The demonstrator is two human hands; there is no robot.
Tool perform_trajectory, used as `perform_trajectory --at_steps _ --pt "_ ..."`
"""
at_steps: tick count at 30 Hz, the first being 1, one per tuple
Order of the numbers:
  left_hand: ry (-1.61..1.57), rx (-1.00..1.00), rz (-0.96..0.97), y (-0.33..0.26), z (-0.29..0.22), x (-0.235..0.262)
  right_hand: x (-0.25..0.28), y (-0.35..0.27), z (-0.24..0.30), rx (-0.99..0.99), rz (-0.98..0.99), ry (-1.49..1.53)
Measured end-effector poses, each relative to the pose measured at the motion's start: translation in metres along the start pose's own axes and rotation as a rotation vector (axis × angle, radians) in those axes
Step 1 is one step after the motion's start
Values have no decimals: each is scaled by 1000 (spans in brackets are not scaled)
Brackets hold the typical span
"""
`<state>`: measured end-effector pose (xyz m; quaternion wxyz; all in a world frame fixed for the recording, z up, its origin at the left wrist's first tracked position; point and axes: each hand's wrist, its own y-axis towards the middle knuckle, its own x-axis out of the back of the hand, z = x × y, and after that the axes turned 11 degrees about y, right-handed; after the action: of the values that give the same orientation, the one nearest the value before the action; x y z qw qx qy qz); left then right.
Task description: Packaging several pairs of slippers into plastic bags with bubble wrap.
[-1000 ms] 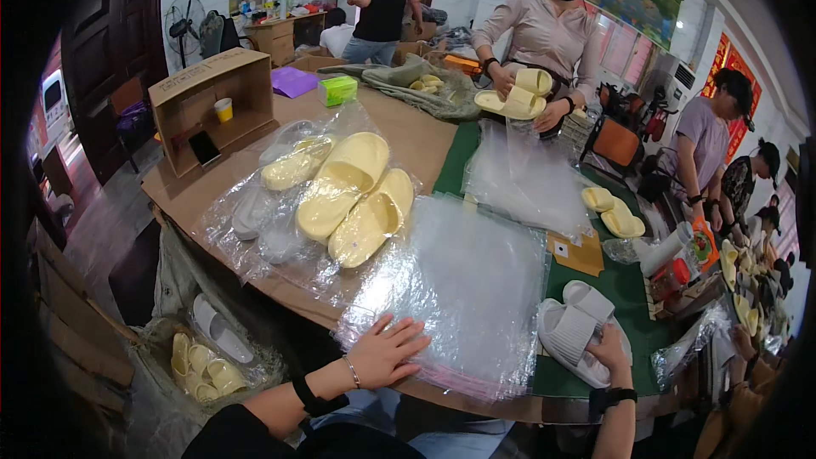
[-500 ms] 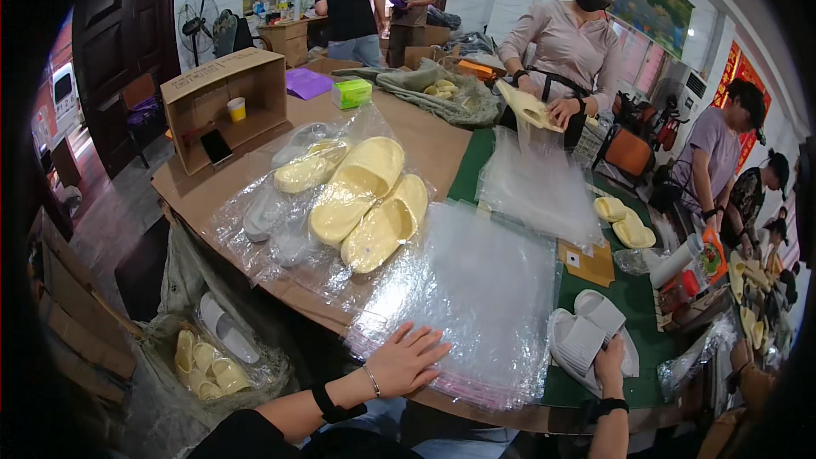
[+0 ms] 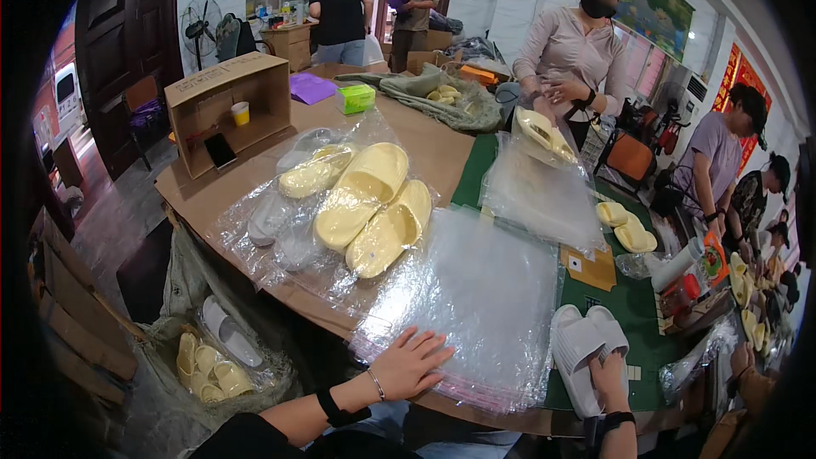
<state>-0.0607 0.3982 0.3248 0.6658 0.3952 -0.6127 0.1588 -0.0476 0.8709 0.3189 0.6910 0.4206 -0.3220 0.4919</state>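
Observation:
My left hand (image 3: 412,364) lies flat, fingers spread, on the near edge of a stack of clear plastic bags (image 3: 489,276) with pink edging. At its right, my right hand (image 3: 609,378) grips a pair of pale grey slippers (image 3: 578,342), its fingertips partly hidden inside the right one's opening. The pair rests side by side on the green mat (image 3: 548,387), toes pointing away from me. Farther left, bagged pale yellow slippers (image 3: 361,195) lie on top of bagged grey ones (image 3: 268,223).
A sack (image 3: 183,306) of bagged slippers stands below the table's left edge. An open cardboard box (image 3: 229,115) holds a cup and phone. Across the table, a co-worker (image 3: 571,59) handles yellow slippers (image 3: 544,133) over another bag stack (image 3: 540,195). More yellow slippers (image 3: 631,231) lie right.
My right hand has turned the grey slippers from a slanted, overlapping position to side by side. My left hand stays on the bags. The co-worker's yellow slippers have moved down into a bag.

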Motion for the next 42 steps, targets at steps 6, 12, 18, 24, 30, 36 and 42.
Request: perform_trajectory --at_steps 6,12,18,24,30,36,42 --pt "-12 0 11 2 -2 3 -7 3 -47 -91 150 12" --pt "-14 8 17 1 -2 4 -2 7 -31 -41 158 106" --pt "-4 7 18 0 -2 2 7 14 -21 -131 223 48" --pt "-10 7 15 0 -1 -1 20 22 0 -456 523 48" --pt "0 25 15 -1 -2 -2 4 11 -13 -197 240 14" --pt "-17 25 21 -2 -3 -5 2 9 -21 -191 272 -50" --pt "-19 24 38 -3 -2 -2 2 10 -18 -317 316 -165"
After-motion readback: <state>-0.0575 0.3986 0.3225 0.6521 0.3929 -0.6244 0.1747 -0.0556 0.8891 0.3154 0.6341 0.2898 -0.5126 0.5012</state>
